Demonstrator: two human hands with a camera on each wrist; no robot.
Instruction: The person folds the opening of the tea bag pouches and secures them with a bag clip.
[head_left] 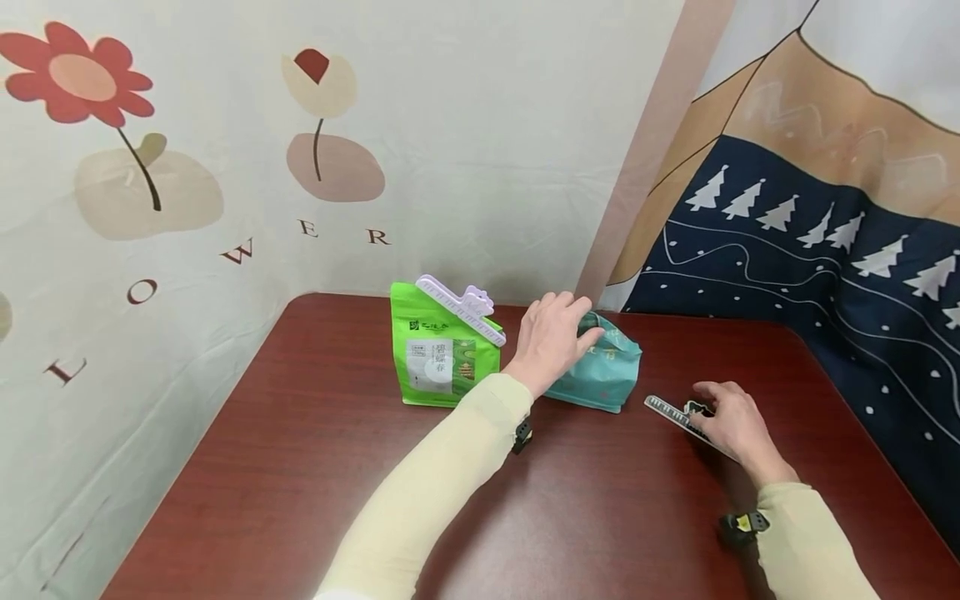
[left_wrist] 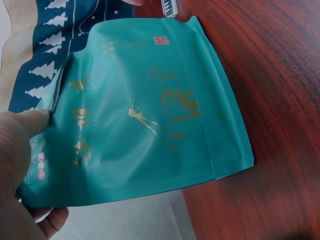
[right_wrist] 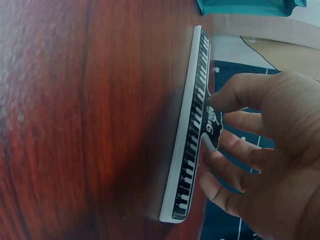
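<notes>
My left hand [head_left: 550, 340] grips the top of a teal tea pouch [head_left: 603, 371]. In the left wrist view the thumb [left_wrist: 35, 121] presses on the face of the pouch [left_wrist: 135, 115] near its top, and fingers curl behind it. The pouch stands on the table, its gold lettering visible. To its right, my right hand [head_left: 738, 427] pinches the black handle of a long bag clip [head_left: 666, 410] patterned like piano keys. In the right wrist view the thumb is on the front of the handle [right_wrist: 212, 120] and the other fingers are behind the clip.
A bright green tea pouch [head_left: 442, 367] stands left of the teal one, a lilac bag clip [head_left: 461, 308] slanted across its top. The dark red table [head_left: 300, 467] ends at a printed cloth [head_left: 480, 167] behind, with a navy tree-patterned part [head_left: 780, 267] at the right.
</notes>
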